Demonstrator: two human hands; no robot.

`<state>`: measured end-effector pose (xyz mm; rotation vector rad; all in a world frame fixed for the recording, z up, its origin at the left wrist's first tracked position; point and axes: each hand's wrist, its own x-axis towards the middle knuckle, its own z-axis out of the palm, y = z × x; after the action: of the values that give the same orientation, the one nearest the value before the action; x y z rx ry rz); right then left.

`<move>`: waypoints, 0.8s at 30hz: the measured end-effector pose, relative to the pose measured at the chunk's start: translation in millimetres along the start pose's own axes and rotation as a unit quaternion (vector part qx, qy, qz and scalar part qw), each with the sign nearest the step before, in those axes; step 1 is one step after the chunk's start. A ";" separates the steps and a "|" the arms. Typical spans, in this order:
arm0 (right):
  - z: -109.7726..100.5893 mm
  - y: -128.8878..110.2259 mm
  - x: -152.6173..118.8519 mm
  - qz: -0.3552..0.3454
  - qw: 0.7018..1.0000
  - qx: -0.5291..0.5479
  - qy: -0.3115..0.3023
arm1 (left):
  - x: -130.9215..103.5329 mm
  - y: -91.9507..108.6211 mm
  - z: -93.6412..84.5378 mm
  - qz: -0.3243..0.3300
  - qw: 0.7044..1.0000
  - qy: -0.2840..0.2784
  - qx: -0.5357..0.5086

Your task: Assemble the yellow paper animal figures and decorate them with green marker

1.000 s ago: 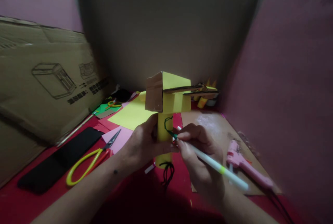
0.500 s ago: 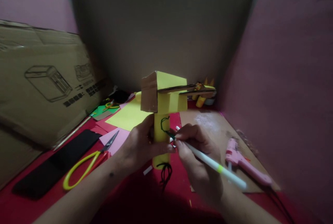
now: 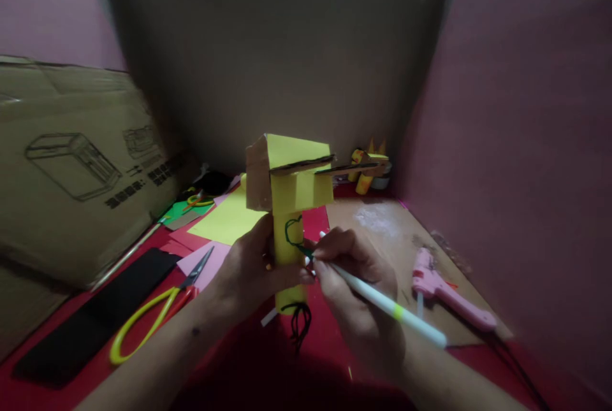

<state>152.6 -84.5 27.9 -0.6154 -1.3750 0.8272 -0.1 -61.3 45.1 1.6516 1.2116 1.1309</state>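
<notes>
My left hand (image 3: 248,271) grips the upright yellow column of a yellow paper-and-cardboard model (image 3: 287,188), whose box-shaped head carries two flat cardboard strips pointing right. My right hand (image 3: 356,283) holds a white marker pen (image 3: 392,310) with its green tip against the column, where a green loop is drawn. Black threads (image 3: 297,325) hang from the bottom of the column.
Yellow-handled scissors (image 3: 153,310), a black strip (image 3: 95,318) and pink, yellow and green paper sheets (image 3: 224,220) lie left on the red surface. A pink glue gun (image 3: 447,299) rests on a cardboard mat at right. Cardboard panels stand at left and behind; small yellow pieces sit at the back.
The view has shifted, so the model and both hands sit slightly further left and lower in the frame. The pen stays against the column at the green loop.
</notes>
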 end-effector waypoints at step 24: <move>-1.6 7.6 -3.9 -0.014 0.999 -0.029 -0.002 | 4.3 -8.9 -5.2 0.008 1.000 -0.023 -0.021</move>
<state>153.0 -83.0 19.4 -0.6381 -1.4117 0.7680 -6.8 -54.6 39.2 1.6497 1.1415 1.1145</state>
